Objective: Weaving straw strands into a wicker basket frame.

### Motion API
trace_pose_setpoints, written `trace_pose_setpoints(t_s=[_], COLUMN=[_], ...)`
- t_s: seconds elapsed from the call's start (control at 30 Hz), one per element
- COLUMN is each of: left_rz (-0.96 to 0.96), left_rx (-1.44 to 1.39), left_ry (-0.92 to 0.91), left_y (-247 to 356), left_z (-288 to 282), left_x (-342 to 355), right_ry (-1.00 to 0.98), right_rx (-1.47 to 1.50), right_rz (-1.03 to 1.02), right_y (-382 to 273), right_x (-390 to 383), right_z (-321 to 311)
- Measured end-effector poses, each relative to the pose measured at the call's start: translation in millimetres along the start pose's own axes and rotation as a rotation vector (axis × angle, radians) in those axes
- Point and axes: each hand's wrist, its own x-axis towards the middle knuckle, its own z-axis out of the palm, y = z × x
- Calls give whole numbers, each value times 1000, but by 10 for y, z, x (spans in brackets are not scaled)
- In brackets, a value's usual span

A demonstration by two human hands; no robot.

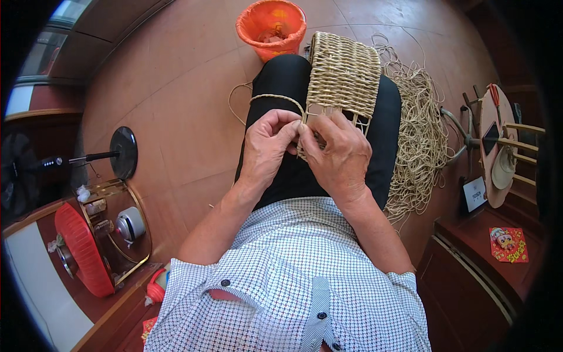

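Note:
A half-woven straw basket (345,73) lies on my lap, its open unfinished edge toward me. My left hand (267,146) pinches a straw cord (272,98) at that edge; the cord loops out to the left over my black trousers. My right hand (340,154) grips the basket's near edge and its upright strands, fingertips touching those of the left hand.
A heap of loose straw cord (419,135) lies on the floor to my right. An orange bucket (271,26) stands ahead of my knees. A fan base (123,152) and a low glass-topped table (117,229) are left; a wooden chair (498,141) and cabinet are right.

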Motion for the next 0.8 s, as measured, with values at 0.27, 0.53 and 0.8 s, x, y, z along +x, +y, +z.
trace_pose_setpoints(t_s=[0.27, 0.53, 0.8], left_rz=[138, 135, 226], left_rx=[140, 101, 468], left_ry=[41, 42, -65], left_y=[-40, -62, 51], left_z=[52, 68, -9], left_x=[-127, -82, 19], right_ry=[-33, -58, -90], right_rx=[62, 87, 139], right_rz=[52, 72, -66], right_y=[15, -1, 108], right_x=[15, 25, -4], right_z=[-17, -36, -152])
